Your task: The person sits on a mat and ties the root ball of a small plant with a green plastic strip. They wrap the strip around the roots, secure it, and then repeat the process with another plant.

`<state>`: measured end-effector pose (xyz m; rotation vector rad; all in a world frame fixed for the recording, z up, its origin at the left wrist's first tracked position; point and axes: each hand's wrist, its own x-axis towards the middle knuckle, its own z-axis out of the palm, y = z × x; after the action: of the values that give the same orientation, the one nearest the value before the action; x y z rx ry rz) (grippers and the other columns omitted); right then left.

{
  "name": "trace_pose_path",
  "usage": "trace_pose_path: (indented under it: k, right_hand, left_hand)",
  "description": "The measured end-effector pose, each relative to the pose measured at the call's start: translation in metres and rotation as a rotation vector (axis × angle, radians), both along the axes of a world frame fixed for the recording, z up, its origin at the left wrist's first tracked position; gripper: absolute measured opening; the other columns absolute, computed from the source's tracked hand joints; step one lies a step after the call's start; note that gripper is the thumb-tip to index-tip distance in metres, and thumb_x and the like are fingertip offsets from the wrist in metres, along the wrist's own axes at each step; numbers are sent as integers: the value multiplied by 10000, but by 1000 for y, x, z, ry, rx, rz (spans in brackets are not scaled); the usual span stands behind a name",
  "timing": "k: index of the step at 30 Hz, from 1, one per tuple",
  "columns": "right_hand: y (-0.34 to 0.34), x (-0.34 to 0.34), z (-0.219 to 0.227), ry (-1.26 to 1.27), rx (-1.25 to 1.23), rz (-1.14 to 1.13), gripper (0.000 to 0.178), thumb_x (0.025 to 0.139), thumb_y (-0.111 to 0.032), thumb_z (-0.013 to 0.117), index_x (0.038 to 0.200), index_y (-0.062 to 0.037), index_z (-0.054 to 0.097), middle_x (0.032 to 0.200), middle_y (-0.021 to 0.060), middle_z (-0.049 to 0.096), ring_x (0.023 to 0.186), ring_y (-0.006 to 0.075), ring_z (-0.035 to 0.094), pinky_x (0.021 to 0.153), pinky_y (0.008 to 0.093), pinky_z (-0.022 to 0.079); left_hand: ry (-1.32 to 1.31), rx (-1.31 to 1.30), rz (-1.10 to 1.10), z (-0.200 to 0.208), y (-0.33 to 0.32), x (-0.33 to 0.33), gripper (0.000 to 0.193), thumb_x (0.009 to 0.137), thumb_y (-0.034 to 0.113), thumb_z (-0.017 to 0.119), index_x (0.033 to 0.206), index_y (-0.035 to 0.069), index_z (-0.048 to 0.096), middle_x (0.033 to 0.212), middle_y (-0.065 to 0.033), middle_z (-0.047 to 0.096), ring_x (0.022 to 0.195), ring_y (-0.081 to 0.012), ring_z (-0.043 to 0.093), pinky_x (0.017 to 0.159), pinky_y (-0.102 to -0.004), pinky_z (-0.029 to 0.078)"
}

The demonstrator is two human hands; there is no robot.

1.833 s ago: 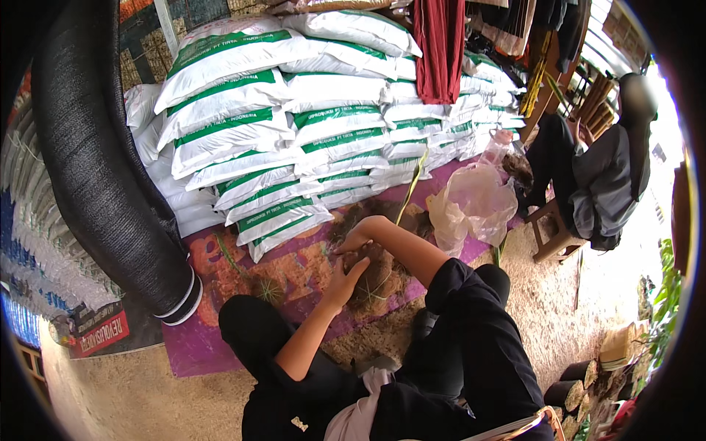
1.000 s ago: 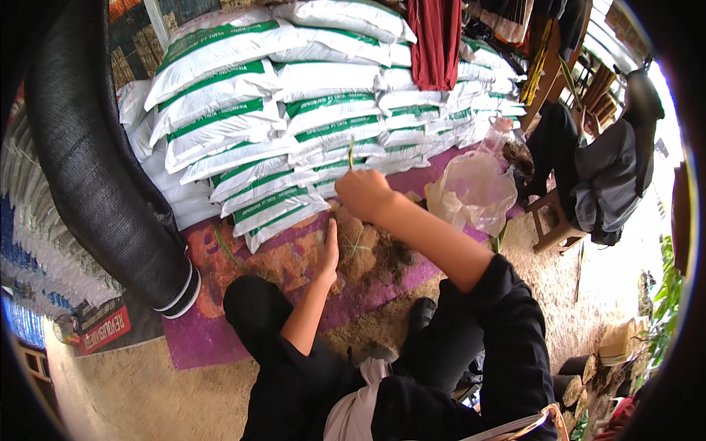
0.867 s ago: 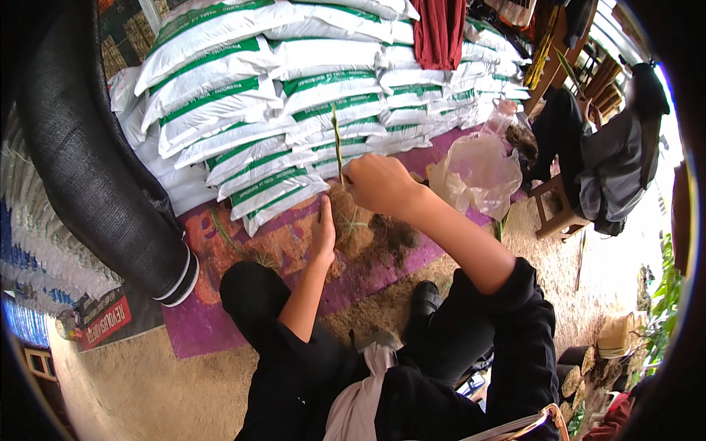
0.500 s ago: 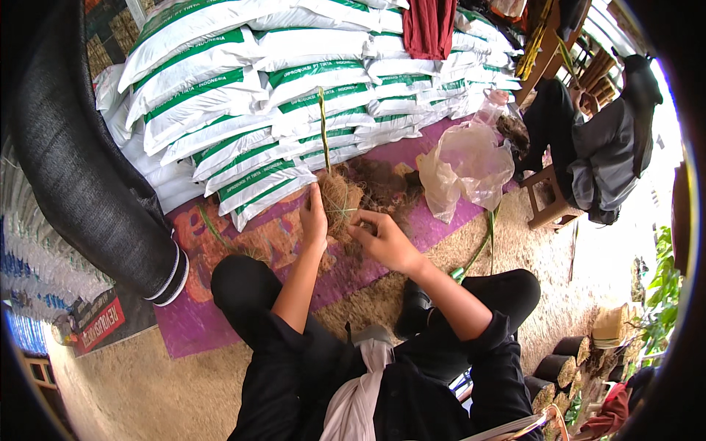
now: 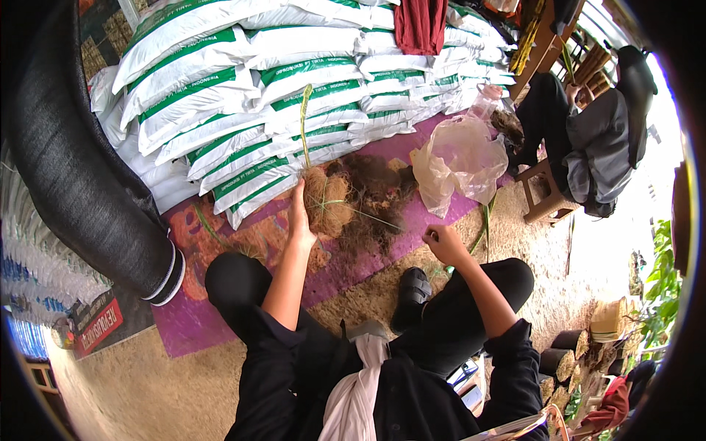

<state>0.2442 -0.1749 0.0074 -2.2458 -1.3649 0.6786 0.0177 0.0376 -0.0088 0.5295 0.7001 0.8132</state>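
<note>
A ball of brown coconut fibre [image 5: 332, 213], wound with pale green string, rests against my left hand [image 5: 300, 220], whose palm and fingers support its left side. From the ball's top rises a long yellow-green plant stem [image 5: 304, 125]. The loose string [image 5: 376, 219] runs from the ball's front toward the right. Near its far end my right hand [image 5: 446, 244] is closed, fingers curled, with the string leading to it. Beyond the ball, dark loose fibre and soil [image 5: 379, 187] lie on a purple sheet [image 5: 184, 323].
White sacks with green bands [image 5: 309, 73] are stacked behind the sheet. A clear plastic bag [image 5: 460, 158] stands to the right. Farther right, another person [image 5: 607, 147] sits on a low stool [image 5: 540, 195]. A black mesh roll [image 5: 88, 169] leans at left. Dark pots [image 5: 559, 361] stand at lower right.
My right hand has moved away from the ball to the right and toward me, drawing the string out straight. My left hand still holds the ball, shifted slightly left.
</note>
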Motion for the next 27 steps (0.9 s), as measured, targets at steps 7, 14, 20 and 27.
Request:
trace_pose_path:
  k: [7,14,20,27]
  right_hand:
    - [39,0,49,-656,271,-172,411,758,-112,572,1153,-32,491,1290,220,366,1197,378,361,986,550,258]
    - [93,-101,82,-177,667,193,142,714,-95,649,838,-36,614,940,79,559,913,258,540,777,368,416]
    - [107,-123,58,-265,631,221,164,694,-89,668,839,-36,614,896,73,551,861,259,536,733,363,423]
    - [113,-130,53,-32,718,138,106,712,-6,622,807,-13,574,831,134,538,785,309,544,683,357,436]
  left_hand:
    - [21,-29,47,2,1,-3,594,780,483,582,1195,71,481,1106,-85,549,954,-219,577,765,-428,499]
    - [44,37,157,-7,-3,0,577,778,447,608,1163,32,499,1064,-86,562,933,-207,581,746,-393,503]
    - [61,13,175,8,-10,-2,548,798,427,602,1132,0,521,1014,-92,575,867,-182,592,708,-330,497]
    - [75,53,219,13,-11,-5,589,808,440,595,1180,-6,493,1065,-100,563,899,-188,584,740,-313,488]
